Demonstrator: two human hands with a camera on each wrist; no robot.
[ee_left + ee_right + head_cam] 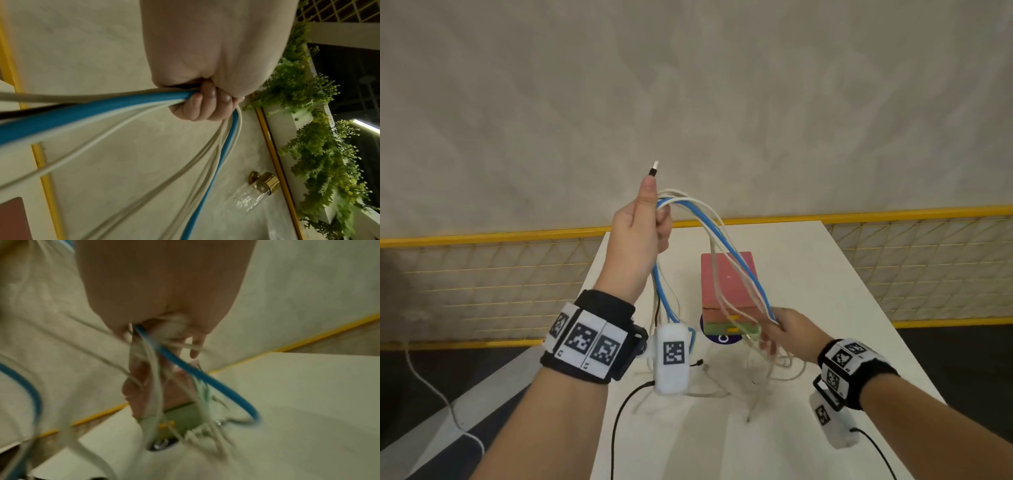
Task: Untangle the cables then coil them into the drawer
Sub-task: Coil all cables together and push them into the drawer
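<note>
My left hand (pixel 650 219) is raised above the table and grips a bundle of cables (pixel 709 222), white, cream and one blue (pixel 82 112). A plug end (pixel 654 168) sticks up past the thumb. The bundle arcs down to my right hand (pixel 779 329), which holds the lower part of the strands just in front of the drawer unit (pixel 726 277), a small stack of pink and green drawers. In the blurred right wrist view the blue cable (pixel 185 368) and pale strands run through the fingers (pixel 195 345). Loose cable ends (pixel 767 373) trail on the table.
The white table (pixel 825 274) runs away from me, with a yellow mesh fence (pixel 482 274) behind and beside it. A dark round sticker (pixel 719 337) lies under the drawer unit. Black sensor leads (pixel 619 411) hang from my wrists.
</note>
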